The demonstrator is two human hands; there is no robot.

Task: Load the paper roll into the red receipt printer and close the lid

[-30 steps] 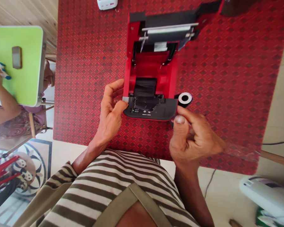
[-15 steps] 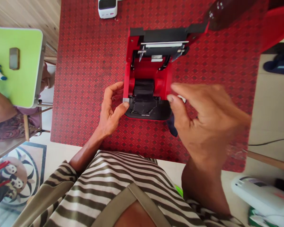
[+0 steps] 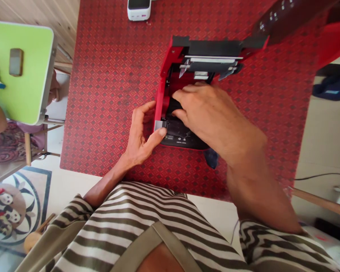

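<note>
The left hand [image 3: 141,138] comes in from the lower left with its wrist low and its palm turned towards the machine. Its thumb reaches across to the grey tab [image 3: 159,125] at the machine's front left corner, while the bent fingers touch the outer side wall. It is spread in a loose C against that side, neither clenched nor wrapped around it.

The right hand [image 3: 215,113] reaches in from the lower right, back of the hand up, the forearm slanting and the wrist slightly bent. Its fingers curl down inside the machine; thumb and forefinger lie on either side of the left end of a black roll [image 3: 174,105]. Whether they squeeze it cannot be told, as the hand covers the rest.

The machine [image 3: 159,100] sits on the table near its front edge, with its lid [image 3: 215,48] raised. Its casing is smooth red plastic with a dark front panel [image 3: 184,141], rounded at the corners; pale metal bars and clear, pointed flaps sit under the lid.

The table [image 3: 110,75] has a red covering patterned with small diamonds. A crumpled dark blue cloth [image 3: 211,158] lies just beside the machine's front right corner, and a rounded white device [image 3: 138,13] stands at the far side.
</note>
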